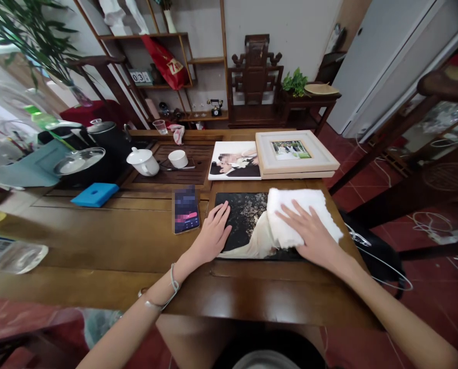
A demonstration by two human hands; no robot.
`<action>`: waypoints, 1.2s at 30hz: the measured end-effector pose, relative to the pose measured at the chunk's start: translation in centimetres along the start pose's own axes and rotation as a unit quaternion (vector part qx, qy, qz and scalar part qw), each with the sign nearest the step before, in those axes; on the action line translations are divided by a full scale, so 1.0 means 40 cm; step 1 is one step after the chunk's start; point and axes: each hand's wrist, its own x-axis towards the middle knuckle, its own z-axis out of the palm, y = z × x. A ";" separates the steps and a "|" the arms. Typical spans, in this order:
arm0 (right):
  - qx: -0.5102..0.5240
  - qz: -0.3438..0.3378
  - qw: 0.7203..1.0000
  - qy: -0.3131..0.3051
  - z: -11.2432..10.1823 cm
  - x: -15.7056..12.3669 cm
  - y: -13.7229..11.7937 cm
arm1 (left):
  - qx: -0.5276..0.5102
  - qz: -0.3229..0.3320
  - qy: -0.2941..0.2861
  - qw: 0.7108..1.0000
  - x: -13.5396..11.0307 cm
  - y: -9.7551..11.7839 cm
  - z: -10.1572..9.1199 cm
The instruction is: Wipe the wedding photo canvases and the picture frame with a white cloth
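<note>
The right hand lies flat, fingers spread, pressing a white cloth onto the right half of a dark photo print. The left hand, open, steadies the print's left edge beside a phone.

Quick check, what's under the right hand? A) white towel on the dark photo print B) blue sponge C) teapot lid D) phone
A: the right hand lies flat on the white towel, which rests on the dark photo print; the left hand presses the print's left edge, with the phone beside it.
</note>
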 end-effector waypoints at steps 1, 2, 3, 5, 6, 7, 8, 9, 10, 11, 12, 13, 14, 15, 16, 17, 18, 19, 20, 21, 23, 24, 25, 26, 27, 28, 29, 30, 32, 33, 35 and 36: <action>-0.004 -0.008 1.000 -0.003 0.000 -0.043 -0.029 | 0.000 0.000 0.002 1.000 0.000 0.000 0.000; -0.008 -0.021 1.000 -0.007 0.000 -0.085 -0.057 | -0.001 0.000 0.003 1.000 -0.001 0.000 0.001; -0.011 -0.031 0.999 -0.012 0.000 -0.123 -0.082 | -0.001 0.002 0.005 1.000 -0.001 0.000 0.001; -0.015 -0.045 0.999 -0.013 0.000 -0.176 -0.116 | -0.002 0.008 0.006 1.000 -0.002 -0.002 0.002; -0.016 -0.050 0.999 -0.015 0.000 -0.186 -0.121 | -0.002 0.011 0.006 1.000 -0.002 -0.004 0.002; -0.016 -0.053 0.998 -0.017 0.001 -0.184 -0.117 | -0.002 0.014 0.006 1.000 -0.002 -0.005 0.002; -0.015 -0.053 0.998 -0.021 0.000 -0.171 -0.105 | -0.001 0.017 0.006 1.000 -0.002 -0.007 0.002; -0.014 -0.048 0.998 -0.024 0.000 -0.148 -0.086 | -0.002 0.020 0.004 1.000 -0.002 -0.009 0.001; -0.012 -0.039 0.999 -0.023 -0.001 -0.116 -0.062 | -0.002 0.021 0.001 1.000 -0.001 -0.010 0.000; -0.009 -0.025 0.999 -0.021 -0.003 -0.078 -0.034 | -0.003 0.023 -0.002 1.000 0.000 -0.011 -0.002; -0.007 -0.006 1.000 -0.010 -0.005 -0.036 -0.006 | -0.004 0.024 -0.006 1.000 0.001 -0.011 -0.003; -0.004 0.011 1.000 -0.001 -0.007 0.006 0.020 | -0.004 0.025 -0.008 1.000 0.002 -0.011 -0.004; -0.001 0.025 1.000 0.004 -0.010 0.046 0.044 | -0.004 0.025 -0.009 1.000 0.002 -0.011 -0.005; 0.001 0.041 0.999 0.006 -0.013 0.080 0.061 | -0.002 0.025 -0.007 1.000 0.003 -0.010 -0.006; 0.002 0.052 0.999 0.004 -0.015 0.105 0.073 | 0.000 0.025 -0.004 1.000 0.003 -0.010 -0.006; 0.001 0.060 0.998 0.000 -0.017 0.120 0.076 | 0.002 0.023 -0.001 1.000 0.003 -0.009 -0.006; -0.003 0.065 0.998 -0.004 -0.017 0.123 0.071 | 0.005 0.022 0.002 1.000 0.003 -0.008 -0.006; -0.008 0.064 0.998 -0.007 -0.016 0.114 0.058 | 0.007 0.020 0.004 1.000 0.003 -0.007 -0.005; -0.015 0.059 0.998 -0.010 -0.013 0.094 0.036 | 0.009 0.020 0.005 1.000 0.003 -0.007 -0.005; -0.023 0.050 0.998 -0.011 -0.010 0.064 0.008 | 0.010 0.021 0.005 1.000 0.003 -0.007 -0.004; -0.034 0.024 0.999 -0.012 -0.002 -0.012 -0.058 | 0.014 0.023 0.007 1.000 0.002 -0.007 -0.001; -0.036 0.010 0.999 -0.012 0.000 -0.053 -0.090 | 0.016 0.024 0.008 1.000 0.002 -0.009 0.000; -0.036 -0.009 0.999 -0.016 0.001 -0.089 -0.117 | 0.018 0.025 0.009 0.999 0.001 -0.011 0.002; -0.033 -0.026 0.999 -0.021 0.001 -0.120 -0.135 | 0.020 0.027 0.012 0.999 0.001 -0.014 0.004; -0.028 -0.041 0.998 -0.029 -0.002 -0.141 -0.143 | 0.021 0.030 0.014 0.999 0.001 -0.018 0.006; -0.021 -0.052 0.998 -0.038 -0.005 -0.151 -0.139 | 0.022 0.034 0.015 0.999 0.001 -0.023 0.008; -0.015 -0.054 0.997 -0.044 -0.009 -0.151 -0.124 | 0.021 0.039 0.015 0.999 0.002 -0.027 0.009; -0.010 -0.048 0.998 -0.046 -0.013 -0.140 -0.099 | 0.019 0.045 0.014 0.999 0.002 -0.032 0.011; -0.007 -0.011 0.999 -0.033 -0.018 -0.093 -0.032 | 0.014 0.052 0.012 0.998 0.003 -0.040 0.012; -0.007 0.014 1.000 -0.020 -0.019 -0.060 0.004 | 0.013 0.054 0.012 0.998 0.004 -0.042 0.012; -0.009 0.064 0.998 0.004 -0.020 0.010 0.063 | 0.013 0.054 0.013 0.998 0.004 -0.045 0.012; -0.014 0.084 0.996 0.010 -0.019 0.042 0.081 | 0.013 0.053 0.013 0.998 0.004 -0.044 0.011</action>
